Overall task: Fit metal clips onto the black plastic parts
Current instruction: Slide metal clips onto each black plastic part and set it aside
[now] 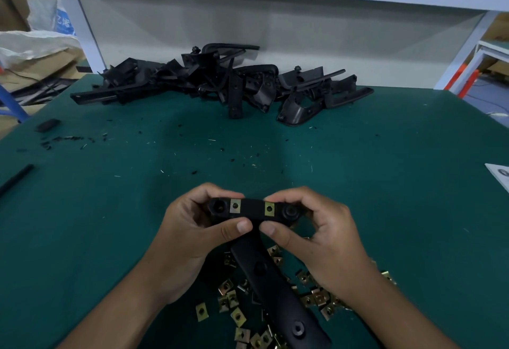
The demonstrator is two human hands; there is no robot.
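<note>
**Green bench, two clips on, both hands seating them**

Green mat workbench (pixel 385 156), white shelf frame behind. Black plastic part (pixel 252 208) is held just above the mat at near centre; its long arm runs down toward the viewer over the loose metal clips (pixel 231 300). Left hand (pixel 190 227) grips the left end, thumb curled under, fingers over the top. Right hand (pixel 316 235) pinches the right end the same way.

Left clip (pixel 235 205) is silver-grey and the right clip (pixel 269 208) brassy. Both sit across the bar, holes facing up.

To seat well, likely: press each clip fully home and check its hole lines up with the part's hole.

Part is matte black, with round bosses at both ends. Pile of black parts (pixel 220 84) lies at the far edge.
</note>
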